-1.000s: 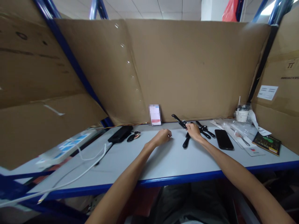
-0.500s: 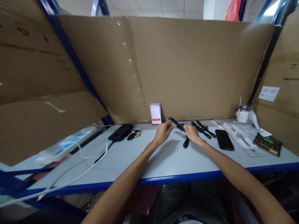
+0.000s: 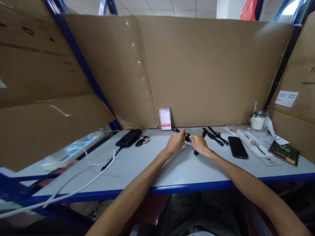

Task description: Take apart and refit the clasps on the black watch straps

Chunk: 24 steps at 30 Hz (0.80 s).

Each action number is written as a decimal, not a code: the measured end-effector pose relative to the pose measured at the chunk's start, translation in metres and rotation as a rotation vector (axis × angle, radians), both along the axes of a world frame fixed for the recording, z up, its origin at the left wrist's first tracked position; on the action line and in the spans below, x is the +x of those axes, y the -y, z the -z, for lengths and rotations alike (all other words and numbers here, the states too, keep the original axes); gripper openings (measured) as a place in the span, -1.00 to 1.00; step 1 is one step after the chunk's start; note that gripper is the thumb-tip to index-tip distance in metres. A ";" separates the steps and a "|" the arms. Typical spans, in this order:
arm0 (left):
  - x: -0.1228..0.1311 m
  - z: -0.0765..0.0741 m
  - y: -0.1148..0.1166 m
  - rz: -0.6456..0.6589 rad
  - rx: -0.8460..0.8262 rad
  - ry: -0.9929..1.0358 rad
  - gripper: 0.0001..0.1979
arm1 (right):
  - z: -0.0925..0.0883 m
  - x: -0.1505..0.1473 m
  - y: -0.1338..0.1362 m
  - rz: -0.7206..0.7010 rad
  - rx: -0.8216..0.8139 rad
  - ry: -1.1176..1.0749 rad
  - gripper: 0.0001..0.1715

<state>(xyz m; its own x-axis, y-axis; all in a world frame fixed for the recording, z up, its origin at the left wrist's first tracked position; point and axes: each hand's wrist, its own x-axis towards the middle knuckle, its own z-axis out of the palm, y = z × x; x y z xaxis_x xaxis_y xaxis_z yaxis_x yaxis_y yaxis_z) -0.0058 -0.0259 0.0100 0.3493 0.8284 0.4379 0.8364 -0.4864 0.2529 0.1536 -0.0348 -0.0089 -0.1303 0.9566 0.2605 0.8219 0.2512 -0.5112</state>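
Note:
Both my hands are closed on a black spokeshave point(image 3: 188, 137) held just above the middle of the table. My left hand point(image 3: 176, 143) grips it towards its left handle, whose tip sticks out past the fingers. My right hand point(image 3: 199, 144) pinches it near the middle, and the fingers hide much of the tool. Beneath my right hand another black two-ended tool point(image 3: 196, 152) lies on the table, partly covered. To the right, two more black spokeshaves point(image 3: 217, 139) lie side by side, slightly overlapping.
A phone with a lit screen point(image 3: 165, 119) leans on the cardboard back wall point(image 3: 187, 72). On the right are a dark phone point(image 3: 237, 147), clear plastic packaging, a cup point(image 3: 257, 121) and a dark packet point(image 3: 283, 152). Leftward are a black power bank point(image 3: 128, 138), keys point(image 3: 140, 142), cables and a power strip point(image 3: 73, 149).
My left hand has moved right and closed on the spokeshave, which has come lower and nearer. My right hand has shifted slightly left with it. The camera view has moved a little.

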 end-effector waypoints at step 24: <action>-0.004 -0.003 0.007 0.079 0.203 -0.361 -0.81 | -0.021 0.000 0.009 -0.029 -0.135 -0.025 -0.52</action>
